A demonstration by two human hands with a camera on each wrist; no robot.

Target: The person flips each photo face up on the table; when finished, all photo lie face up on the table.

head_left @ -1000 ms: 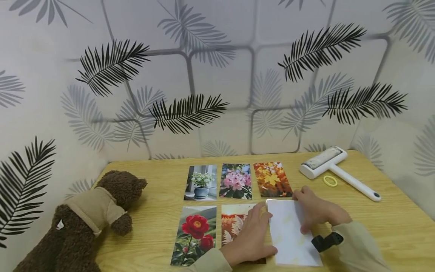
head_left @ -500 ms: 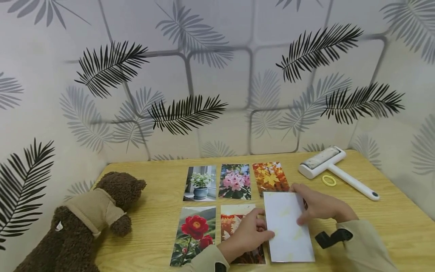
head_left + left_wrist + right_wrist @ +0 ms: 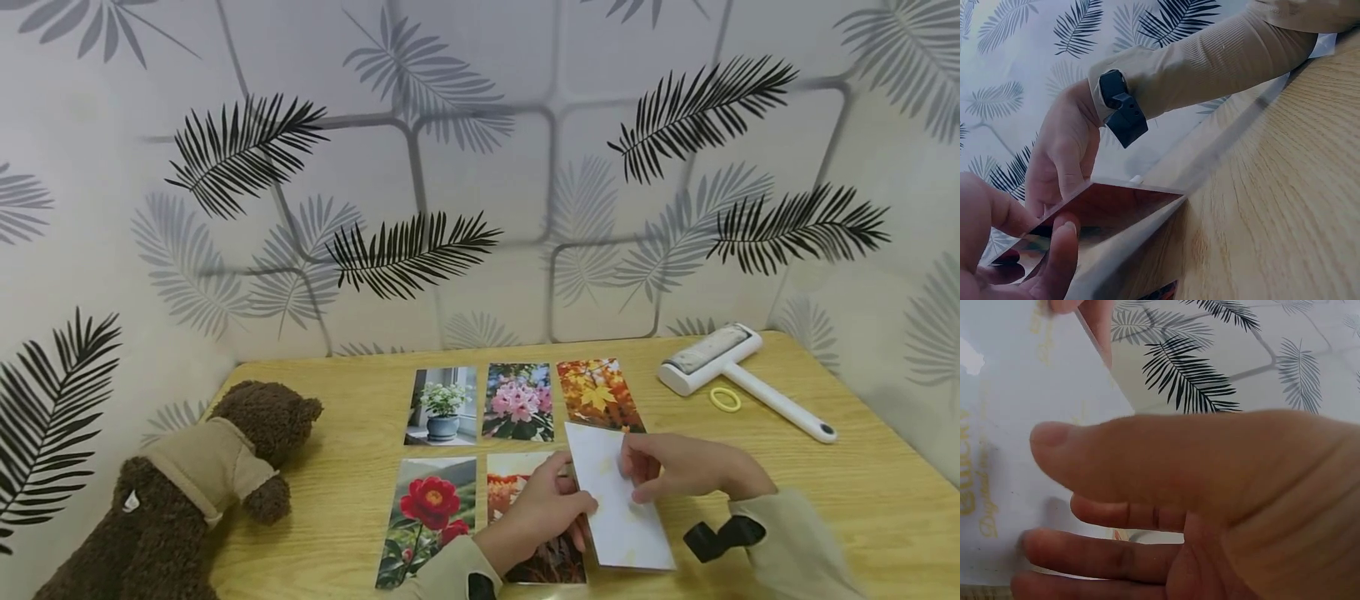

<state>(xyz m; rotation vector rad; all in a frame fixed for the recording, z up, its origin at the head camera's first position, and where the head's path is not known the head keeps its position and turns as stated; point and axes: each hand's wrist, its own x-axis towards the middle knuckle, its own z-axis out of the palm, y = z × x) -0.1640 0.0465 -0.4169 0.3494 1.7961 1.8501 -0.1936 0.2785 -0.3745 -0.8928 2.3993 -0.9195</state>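
Note:
A photo print is raised off the table with its white back toward the head camera. My left hand pinches its left edge, thumb on the white back and fingers beneath. The print's dark reddish face shows in the left wrist view. Over the white back, my right hand has its thumb and loosely bent fingers at the surface; in the right wrist view, faint yellow lettering shows beside the thumb. A grass-plume photo lies partly hidden under my left hand.
Beside it lies a red flower photo. Behind are a potted plant photo, pink flower photo and maple leaf photo. A white lint roller and yellow ring lie right, a teddy bear left.
The white-backed print has come up off the table, tilted and shifted left. My left hand has taken its left edge; my right hand has slid from its upper right edge onto its back.

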